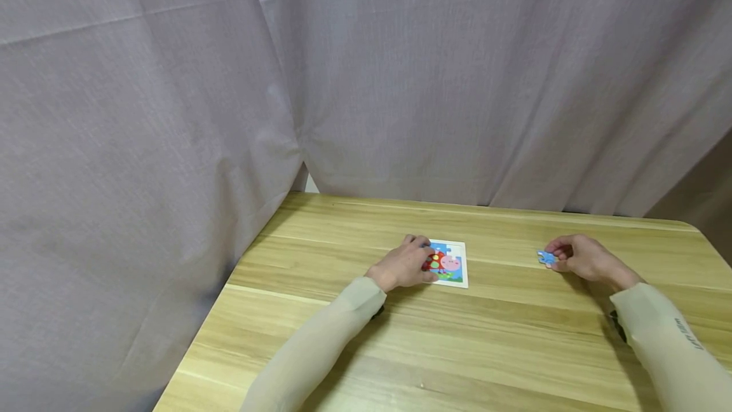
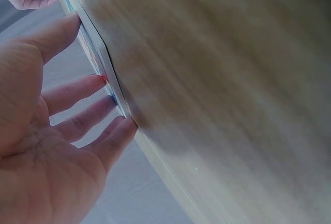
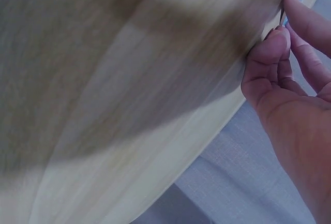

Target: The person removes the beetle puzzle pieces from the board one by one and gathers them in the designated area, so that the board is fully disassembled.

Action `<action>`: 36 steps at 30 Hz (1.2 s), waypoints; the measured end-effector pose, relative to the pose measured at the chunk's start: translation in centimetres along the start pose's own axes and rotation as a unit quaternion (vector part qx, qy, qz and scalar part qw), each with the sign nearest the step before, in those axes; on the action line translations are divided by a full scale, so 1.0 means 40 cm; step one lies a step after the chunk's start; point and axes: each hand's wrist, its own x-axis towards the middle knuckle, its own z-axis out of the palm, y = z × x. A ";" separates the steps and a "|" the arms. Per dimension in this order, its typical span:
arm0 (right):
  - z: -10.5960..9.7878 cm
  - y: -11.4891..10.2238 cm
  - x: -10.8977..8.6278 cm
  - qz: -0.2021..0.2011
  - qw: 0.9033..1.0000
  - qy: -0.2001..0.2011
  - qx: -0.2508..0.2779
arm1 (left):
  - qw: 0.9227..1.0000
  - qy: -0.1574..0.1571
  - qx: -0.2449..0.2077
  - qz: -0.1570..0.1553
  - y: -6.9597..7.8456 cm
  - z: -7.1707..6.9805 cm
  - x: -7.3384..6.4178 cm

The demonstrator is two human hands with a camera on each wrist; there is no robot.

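Observation:
A small square jigsaw puzzle with a white border lies on the wooden table, showing a pink cartoon pig in red against blue and green. Near its upper right a white patch shows bare backing. My left hand rests over the puzzle's left side, fingers spread; the left wrist view has the fingertips at the frame's edge. Well to the right, my right hand pinches a blue puzzle piece between thumb and fingers, low over the table. In the right wrist view the fingers mostly hide this piece.
The wooden table has its back edge against a grey-mauve curtain. More curtain hangs along the left side. The table's rounded far right corner lies beyond my right hand.

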 end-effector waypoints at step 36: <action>0.152 -0.290 0.031 -0.028 0.998 0.058 0.010 | 1.000 -0.001 0.016 0.022 0.000 -0.005 -0.002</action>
